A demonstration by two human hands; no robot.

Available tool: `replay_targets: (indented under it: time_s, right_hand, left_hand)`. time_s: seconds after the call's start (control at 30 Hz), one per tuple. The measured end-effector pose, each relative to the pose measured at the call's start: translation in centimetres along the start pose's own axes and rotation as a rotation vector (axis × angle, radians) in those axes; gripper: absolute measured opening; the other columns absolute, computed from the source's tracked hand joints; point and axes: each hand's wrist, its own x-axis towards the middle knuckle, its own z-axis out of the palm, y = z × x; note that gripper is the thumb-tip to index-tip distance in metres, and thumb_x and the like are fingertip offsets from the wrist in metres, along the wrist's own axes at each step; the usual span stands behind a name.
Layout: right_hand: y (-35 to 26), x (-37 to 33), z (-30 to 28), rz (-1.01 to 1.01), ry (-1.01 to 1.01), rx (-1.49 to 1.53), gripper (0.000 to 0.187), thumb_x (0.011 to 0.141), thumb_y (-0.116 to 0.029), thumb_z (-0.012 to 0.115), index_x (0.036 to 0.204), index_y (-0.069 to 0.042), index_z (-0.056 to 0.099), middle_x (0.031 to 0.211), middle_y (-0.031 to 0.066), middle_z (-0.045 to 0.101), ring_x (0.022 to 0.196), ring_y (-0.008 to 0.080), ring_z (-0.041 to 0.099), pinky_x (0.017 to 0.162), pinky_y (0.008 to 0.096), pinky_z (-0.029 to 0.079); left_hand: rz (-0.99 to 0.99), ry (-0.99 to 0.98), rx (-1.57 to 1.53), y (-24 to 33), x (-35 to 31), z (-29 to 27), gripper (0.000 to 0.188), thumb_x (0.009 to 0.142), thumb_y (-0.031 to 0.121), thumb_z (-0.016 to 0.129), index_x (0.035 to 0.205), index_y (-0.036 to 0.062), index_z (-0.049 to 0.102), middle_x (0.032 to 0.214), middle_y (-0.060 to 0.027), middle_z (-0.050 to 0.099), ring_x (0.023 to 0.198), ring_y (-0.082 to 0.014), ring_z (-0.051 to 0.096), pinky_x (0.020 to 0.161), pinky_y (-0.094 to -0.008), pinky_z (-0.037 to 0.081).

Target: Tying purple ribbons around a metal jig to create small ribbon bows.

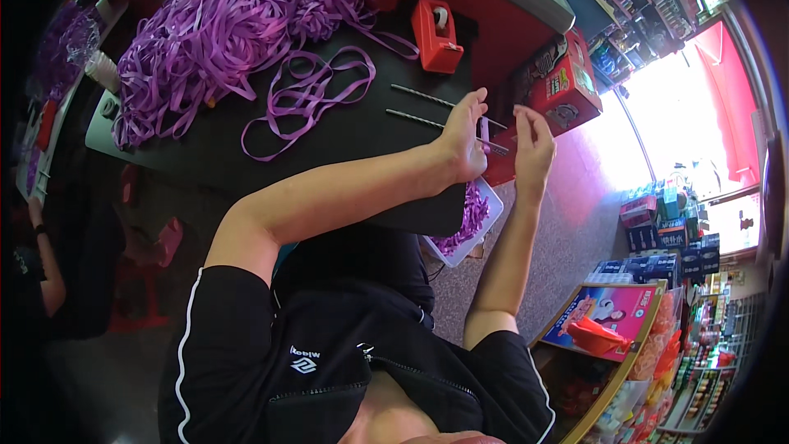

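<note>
My left hand (465, 136) is beside two twisted metal rods (408, 117) that stick out past the right side of the black table. Its fingers are stretched out, and the palm side is partly hidden. A short piece of purple ribbon (484, 128) shows at the rods just right of this hand. To its right, my right hand (535, 148) is raised with the fingers bent and their tips close together; anything thin between them is too small to make out. A loose length of purple ribbon (308, 103) lies in loops on the table.
A large tangled heap of purple ribbon (218, 33) covers the table's (362, 152) far left. A red tape dispenser (436, 36) stands near the back. Below the table edge, a white bin (493, 212) holds purple pieces. Another person's arm (51, 267) shows at far left.
</note>
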Motion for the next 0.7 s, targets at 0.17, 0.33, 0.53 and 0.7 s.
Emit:
replay_targets:
  time_s: [0.17,0.33,0.53,0.7]
  right_hand:
    - [0.3,8.2,5.5,0.016,-0.231,0.363,0.023,0.089,-0.015,0.056,0.101,0.001,0.068,0.088,0.0106,0.069,0.085,0.0159,0.064,0.077,0.0258,0.047]
    - [1.9,15.3,12.5,0.193,-0.533,0.250,0.029,0.086,-0.026,0.062,0.097,0.000,0.069,0.080,0.0075,0.066,0.076,0.0125,0.059,0.073,0.0243,0.044]
    - [0.3,16.4,14.3,0.381,-0.700,0.332,0.028,0.081,-0.030,0.069,0.086,-0.003,0.070,0.072,0.0037,0.062,0.067,0.0107,0.054,0.067,0.0241,0.041]
    - [-0.4,15.5,13.4,0.586,-0.659,0.341,0.026,0.077,-0.032,0.072,0.079,-0.006,0.069,0.061,-0.0050,0.056,0.050,0.0034,0.043,0.050,0.0233,0.032]
  left_hand:
    - [-0.088,-0.086,-0.058,0.4,-1.8,0.1,0.071,0.087,0.059,0.043,0.146,0.0266,0.023,0.133,-0.0248,0.027,0.110,-0.0284,0.033,0.103,-0.0390,0.018]
    - [-0.061,-0.188,-0.109,0.0,-1.8,-1.1,0.069,0.087,0.058,0.046,0.145,0.0270,0.026,0.097,-0.0101,0.036,0.090,-0.0202,0.038,0.083,-0.0338,0.030]
    - [-0.050,-0.193,-0.210,0.4,-2.9,0.1,0.068,0.087,0.057,0.046,0.144,0.0263,0.027,0.094,-0.0063,0.035,0.085,-0.0181,0.038,0.076,-0.0305,0.030]
    - [-0.023,-0.204,-0.178,0.0,-2.3,-0.5,0.070,0.088,0.057,0.044,0.147,0.0255,0.021,0.107,-0.0106,0.036,0.098,-0.0209,0.037,0.099,-0.0385,0.020]
